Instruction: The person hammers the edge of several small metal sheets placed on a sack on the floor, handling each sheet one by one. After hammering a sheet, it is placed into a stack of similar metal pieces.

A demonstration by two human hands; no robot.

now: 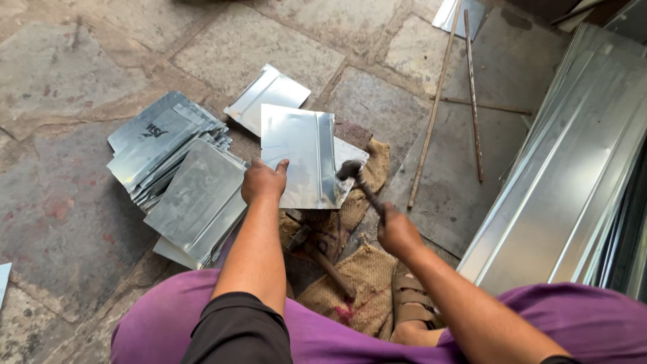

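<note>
My left hand [263, 180] grips the near left edge of a shiny rectangular metal sheet [300, 155] with a folded ridge along its right side. The sheet lies over another sheet on a block. In my right hand [397, 230] is a hammer [360, 185], held by its handle, with the blurred head right at the sheet's folded right edge. A second hammer [322, 259] with a wooden handle lies on brown burlap [364, 273] between my knees.
A pile of similar metal sheets [178, 172] lies on the stone floor to the left. One more sheet [267, 98] sits beyond. Long metal panels [573, 168] lean at the right. Thin rods [472, 94] lie on the floor behind. My sandalled foot [412, 303] rests on the burlap.
</note>
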